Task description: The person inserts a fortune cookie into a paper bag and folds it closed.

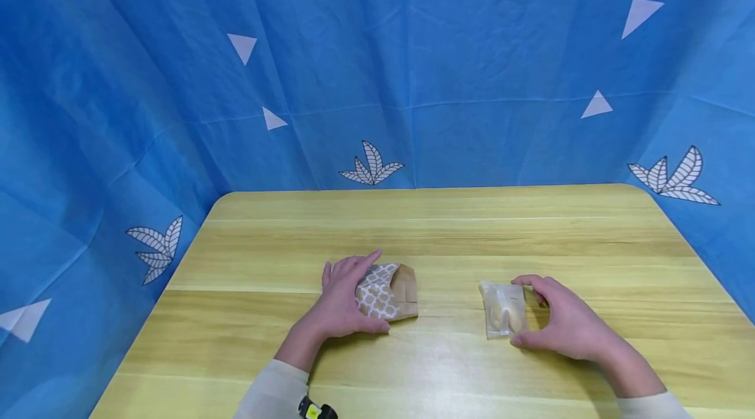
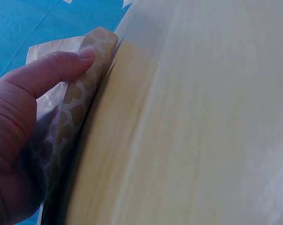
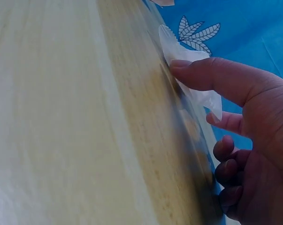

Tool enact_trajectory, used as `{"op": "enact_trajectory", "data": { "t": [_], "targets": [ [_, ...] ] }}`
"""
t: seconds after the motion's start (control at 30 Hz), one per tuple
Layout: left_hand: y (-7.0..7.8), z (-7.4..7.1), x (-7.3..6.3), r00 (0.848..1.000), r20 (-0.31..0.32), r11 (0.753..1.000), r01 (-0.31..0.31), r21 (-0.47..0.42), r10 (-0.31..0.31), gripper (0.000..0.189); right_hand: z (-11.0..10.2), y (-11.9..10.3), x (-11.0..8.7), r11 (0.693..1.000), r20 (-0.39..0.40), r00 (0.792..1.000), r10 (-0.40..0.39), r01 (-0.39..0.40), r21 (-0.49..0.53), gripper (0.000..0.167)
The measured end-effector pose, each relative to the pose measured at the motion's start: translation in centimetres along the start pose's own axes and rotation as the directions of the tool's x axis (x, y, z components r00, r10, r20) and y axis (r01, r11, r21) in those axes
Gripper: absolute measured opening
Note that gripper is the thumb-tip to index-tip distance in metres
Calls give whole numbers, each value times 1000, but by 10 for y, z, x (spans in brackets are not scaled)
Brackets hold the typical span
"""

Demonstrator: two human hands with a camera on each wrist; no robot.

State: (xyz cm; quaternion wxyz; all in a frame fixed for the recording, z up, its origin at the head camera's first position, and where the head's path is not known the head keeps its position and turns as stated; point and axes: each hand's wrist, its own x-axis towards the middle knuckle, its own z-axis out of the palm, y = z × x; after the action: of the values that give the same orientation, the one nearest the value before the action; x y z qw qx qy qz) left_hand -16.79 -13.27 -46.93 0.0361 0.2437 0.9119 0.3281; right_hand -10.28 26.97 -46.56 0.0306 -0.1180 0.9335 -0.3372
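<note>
My left hand (image 1: 339, 304) holds a small brown paper bag (image 1: 377, 292) with a white lattice print, lying on the table with its plain brown mouth end to the right. In the left wrist view the thumb (image 2: 66, 65) presses on the bag's side edge. To the right, a translucent packet (image 1: 501, 307) lies flat, a pale two-lobed piece inside that looks like a fortune cookie. My right hand (image 1: 569, 324) has thumb and index finger spread across the packet's right side. The right wrist view shows that thumb on the packet's film (image 3: 197, 58), the other fingers curled below.
A light wood-grain table (image 1: 448, 379) with rounded far corners carries both items. Behind it and on the left hangs a blue curtain (image 1: 472, 65) printed with white triangles and leaves. A black strap (image 1: 317, 410) with a yellow label shows at the left sleeve.
</note>
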Motion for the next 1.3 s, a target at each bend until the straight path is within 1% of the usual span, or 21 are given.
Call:
{"op": "enact_trajectory", "data": {
  "t": [0.17, 0.43, 0.6, 0.87, 1.3],
  "targets": [
    [1, 0, 0, 1000, 5, 1000, 4, -5, -4, 125, -1, -2, 0, 1000, -9, 1000, -1, 1, 11, 85],
    [0, 0, 0, 1000, 5, 1000, 10, 3, -10, 125, 3, -1, 2, 999, -53, 998, -32, 34, 41, 79],
    [0, 0, 0, 1000, 4, 1000, 8, 7, -8, 125, 4, -5, 5, 997, -61, 996, -59, 62, 51, 77],
    [-1, 1, 0, 1000, 5, 1000, 5, 11, -5, 124, 8, -13, 12, 992, -45, 996, -77, 81, 98, 74],
    [0, -1, -1, 1000, 11, 1000, 17, 9, -17, 126, 24, -29, 31, 983, -15, 995, -102, 103, 151, 73]
  ]
}}
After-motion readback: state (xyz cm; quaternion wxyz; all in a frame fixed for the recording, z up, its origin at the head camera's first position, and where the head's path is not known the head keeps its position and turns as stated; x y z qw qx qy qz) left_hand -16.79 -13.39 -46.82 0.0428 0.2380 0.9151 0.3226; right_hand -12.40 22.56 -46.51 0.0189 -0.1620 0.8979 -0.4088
